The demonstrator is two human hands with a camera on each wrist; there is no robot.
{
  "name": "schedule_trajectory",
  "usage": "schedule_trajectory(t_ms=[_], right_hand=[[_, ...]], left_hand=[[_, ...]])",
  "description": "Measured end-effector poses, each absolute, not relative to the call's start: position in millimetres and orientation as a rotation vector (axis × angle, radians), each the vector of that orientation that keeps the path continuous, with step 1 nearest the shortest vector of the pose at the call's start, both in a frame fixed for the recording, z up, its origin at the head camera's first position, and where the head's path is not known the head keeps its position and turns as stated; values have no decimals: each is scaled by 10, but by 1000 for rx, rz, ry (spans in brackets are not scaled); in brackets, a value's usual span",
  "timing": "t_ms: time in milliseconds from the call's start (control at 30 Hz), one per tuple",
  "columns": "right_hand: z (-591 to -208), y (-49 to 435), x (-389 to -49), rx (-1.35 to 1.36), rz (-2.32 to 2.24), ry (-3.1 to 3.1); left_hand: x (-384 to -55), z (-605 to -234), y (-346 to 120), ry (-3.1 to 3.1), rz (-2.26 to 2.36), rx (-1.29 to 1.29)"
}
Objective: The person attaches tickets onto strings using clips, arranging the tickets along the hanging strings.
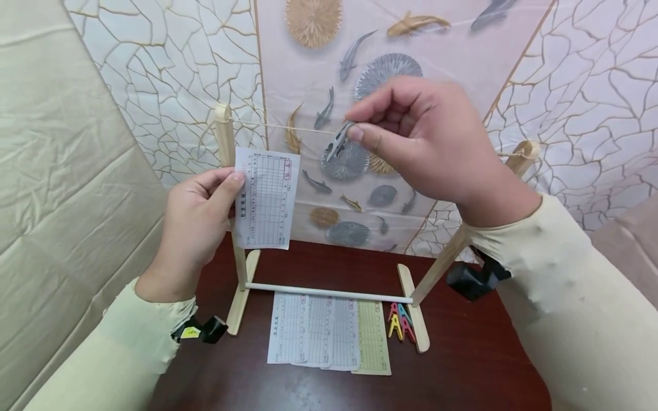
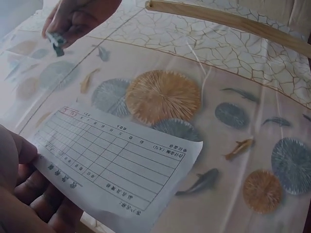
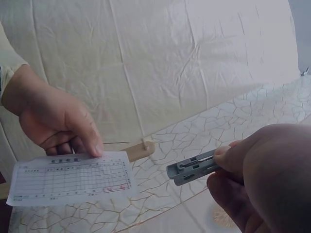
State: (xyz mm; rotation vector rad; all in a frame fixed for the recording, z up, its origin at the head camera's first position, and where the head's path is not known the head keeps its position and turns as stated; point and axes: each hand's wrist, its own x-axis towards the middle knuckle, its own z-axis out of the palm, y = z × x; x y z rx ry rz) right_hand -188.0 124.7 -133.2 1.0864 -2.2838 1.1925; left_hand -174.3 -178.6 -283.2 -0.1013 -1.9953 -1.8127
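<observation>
My left hand [image 1: 200, 220] pinches a white printed receipt slip [image 1: 267, 200] by its left edge, thumb in front. The slip hangs upright beside the left wooden post, its top edge a little below the string [image 1: 277, 127]. Between thumb and forefinger, my right hand [image 1: 421, 137] holds a grey clothespin [image 1: 339, 141], close to the string and up to the right of the slip. In the right wrist view the clothespin [image 3: 194, 167] points toward the slip [image 3: 73, 179], with a gap between them. Whether the clothespin touches the string cannot be told.
A wooden stand with a left post [image 1: 226, 142], a right post [image 1: 442, 262] and a white crossbar [image 1: 329, 293] carries the string. On the dark table [image 1: 216, 371] lie overlapping white slips [image 1: 313, 331], a yellow-green slip [image 1: 372, 339] and several coloured clothespins [image 1: 394, 326]. A patterned cloth [image 1: 334, 222] hangs behind.
</observation>
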Motion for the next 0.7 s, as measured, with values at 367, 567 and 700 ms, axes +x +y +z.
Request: schedule_trajectory(t_ms=[367,567,700], right_hand=[[-1035,936,-2051,1065,1062,-2383],[-981,735,-2138,1076,1047,-2461],[-920,644,-2178,1072,1015,-2499]], left_hand=[[-1732,-2684,-1707,-1971,-1813,-98],[-1723,-2665,-1713,-1972,-1782,-68],[-1725,-2650,-1704,-1969,-1770,-63]])
